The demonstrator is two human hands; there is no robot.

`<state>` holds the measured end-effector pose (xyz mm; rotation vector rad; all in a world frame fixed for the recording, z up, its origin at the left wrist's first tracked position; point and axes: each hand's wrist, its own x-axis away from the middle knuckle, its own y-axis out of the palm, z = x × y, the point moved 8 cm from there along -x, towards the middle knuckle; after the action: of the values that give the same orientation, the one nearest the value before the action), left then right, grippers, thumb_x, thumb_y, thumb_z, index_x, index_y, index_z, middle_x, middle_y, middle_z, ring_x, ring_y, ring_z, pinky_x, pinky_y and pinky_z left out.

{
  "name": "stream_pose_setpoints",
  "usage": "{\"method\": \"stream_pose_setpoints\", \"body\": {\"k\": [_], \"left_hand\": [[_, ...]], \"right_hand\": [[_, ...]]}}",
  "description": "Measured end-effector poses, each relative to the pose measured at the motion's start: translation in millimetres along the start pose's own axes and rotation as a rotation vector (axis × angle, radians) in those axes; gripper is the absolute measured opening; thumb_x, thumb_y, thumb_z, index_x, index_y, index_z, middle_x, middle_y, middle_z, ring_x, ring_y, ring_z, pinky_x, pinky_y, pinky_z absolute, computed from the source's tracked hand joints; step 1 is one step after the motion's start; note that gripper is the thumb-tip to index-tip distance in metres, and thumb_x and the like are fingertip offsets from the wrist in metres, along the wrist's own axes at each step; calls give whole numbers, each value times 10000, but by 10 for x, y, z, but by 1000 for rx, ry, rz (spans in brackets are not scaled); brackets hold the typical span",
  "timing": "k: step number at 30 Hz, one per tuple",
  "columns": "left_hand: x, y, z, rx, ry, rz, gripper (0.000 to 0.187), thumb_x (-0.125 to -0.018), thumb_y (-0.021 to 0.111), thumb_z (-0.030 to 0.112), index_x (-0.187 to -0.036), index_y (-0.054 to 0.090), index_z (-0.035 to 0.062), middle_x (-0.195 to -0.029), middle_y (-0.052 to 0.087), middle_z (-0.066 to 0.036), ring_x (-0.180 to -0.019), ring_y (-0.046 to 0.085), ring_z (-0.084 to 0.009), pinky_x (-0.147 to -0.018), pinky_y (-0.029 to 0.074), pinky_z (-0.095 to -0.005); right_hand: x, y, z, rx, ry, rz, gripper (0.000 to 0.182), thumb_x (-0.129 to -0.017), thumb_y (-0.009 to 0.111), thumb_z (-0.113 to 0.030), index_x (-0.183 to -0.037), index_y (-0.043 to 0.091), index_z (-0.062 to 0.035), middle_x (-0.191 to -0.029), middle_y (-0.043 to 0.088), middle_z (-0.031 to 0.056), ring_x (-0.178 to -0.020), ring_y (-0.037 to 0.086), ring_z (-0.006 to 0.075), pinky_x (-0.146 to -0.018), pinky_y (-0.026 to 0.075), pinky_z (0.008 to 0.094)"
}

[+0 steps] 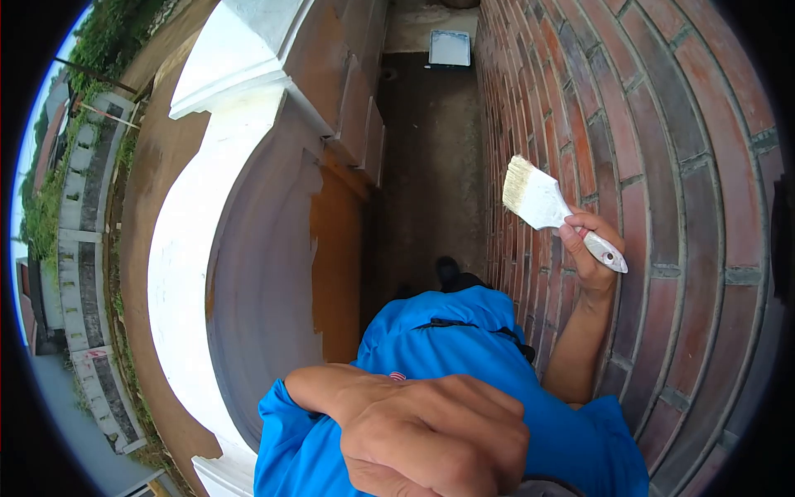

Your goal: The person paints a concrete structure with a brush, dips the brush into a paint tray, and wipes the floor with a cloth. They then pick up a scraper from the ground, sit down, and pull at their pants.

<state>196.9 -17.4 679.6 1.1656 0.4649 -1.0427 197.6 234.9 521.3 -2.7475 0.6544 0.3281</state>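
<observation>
My right hand [590, 246] grips a wide paintbrush [538, 197] by its handle, close to the brick wall on the right. White paint covers the brush's ferrule, and its pale bristles point up and to the left, touching nothing. Close to the camera, my left hand [435, 431] is closed in front of my blue shirt, knuckles up; what its curled fingers hold, if anything, is hidden. To my left stands a low wall with a white top [178, 273]; its inner face [261, 240] shows pale paint with a ragged edge against an orange-brown part [335, 257].
A tray with white paint [450, 50] lies on the floor at the far end of the narrow passage [431, 157]. The brick wall [646, 174] bounds the right side. Beyond the low wall are bare ground, a block wall [79, 265] and plants.
</observation>
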Motion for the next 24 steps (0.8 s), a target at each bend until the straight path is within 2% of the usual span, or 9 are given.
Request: {"method": "stream_pose_setpoints", "body": {"k": [3, 8, 12, 15, 17, 19, 21, 23, 24], "left_hand": [[66, -125, -63, -84, -80, -102, 245, -971, 612, 264, -961, 653, 22, -846, 655, -170, -691, 652, -279, -603, 505, -350], [718, -842, -280, -393, -558, 7, 190, -852, 764, 217, -900, 681, 53, -807, 662, -116, -744, 653, -228, -659, 516, -324], [1978, -1830, -407, -589, -983, 588, 136, -892, 738, 160, -893, 659, 49, -805, 636, -28, -768, 598, -112, -729, 492, -266], [3171, -2408, -344, -681, -1155, 1030, 121, -924, 697, 154, -882, 643, 55, -775, 632, -4, -713, 586, -73, -665, 495, -222], [3973, -2633, -219, -828, -1239, 1141, 81, -905, 692, 109, -947, 655, 51, -741, 633, -4, -635, 578, -77, -604, 497, -230], [4619, -2642, -84, -813, -1271, 1391, 86, -897, 673, 81, -973, 663, 43, -737, 632, -14, -581, 571, -87, -536, 483, -248], [5290, -2617, 17, -812, -1347, 1428, 75, -891, 658, 81, -956, 663, 44, -771, 653, -29, -648, 614, -134, -609, 510, -270], [6197, -2614, 184, -1119, -1545, 1314, 132, -886, 660, 115, -973, 711, 31, -794, 698, -98, -650, 666, -179, -576, 526, -326], [6390, -2499, 275, -1254, -1740, 1159, 174, -883, 669, 168, -970, 723, 27, -849, 716, -127, -724, 690, -205, -639, 537, -352]], "right_hand": [[-10, -8, -30, 19, -49, -17, 137, -833, 747, -53, -939, 705, 23, -1025, 725, 146, -804, 634, 114, -732, 490, 245], [2, -6, -21, 8, -61, -22, 143, -828, 752, -53, -943, 706, 19, -1016, 728, 137, -791, 625, 102, -716, 483, 235], [21, -17, 77, -43, -10, -8, 144, -824, 754, -45, -944, 706, 19, -1018, 729, 143, -814, 645, 117, -733, 497, 243], [50, 10, 130, -40, -20, -31, 155, -835, 736, -27, -972, 687, 26, -1042, 714, 166, -845, 673, 165, -754, 530, 269], [66, 24, 147, 3, -70, -98, 171, -862, 693, 4, -1024, 650, 42, -1081, 686, 198, -871, 703, 234, -766, 580, 307], [66, 42, 122, -60, -10, -57, 166, -830, 742, -30, -976, 686, 26, -1045, 711, 180, -865, 682, 184, -772, 538, 284], [84, 54, 105, -93, 15, -39, 165, -814, 767, -49, -950, 704, 19, -1025, 723, 171, -863, 671, 160, -774, 517, 272], [79, 71, 121, -103, 2, -46, 163, -816, 768, -54, -946, 705, 21, -1022, 722, 170, -865, 670, 162, -773, 516, 272], [82, 72, 119, -83, 2, -56, 162, -816, 767, -55, -944, 705, 22, -1017, 722, 169, -860, 670, 161, -769, 516, 271]]}}
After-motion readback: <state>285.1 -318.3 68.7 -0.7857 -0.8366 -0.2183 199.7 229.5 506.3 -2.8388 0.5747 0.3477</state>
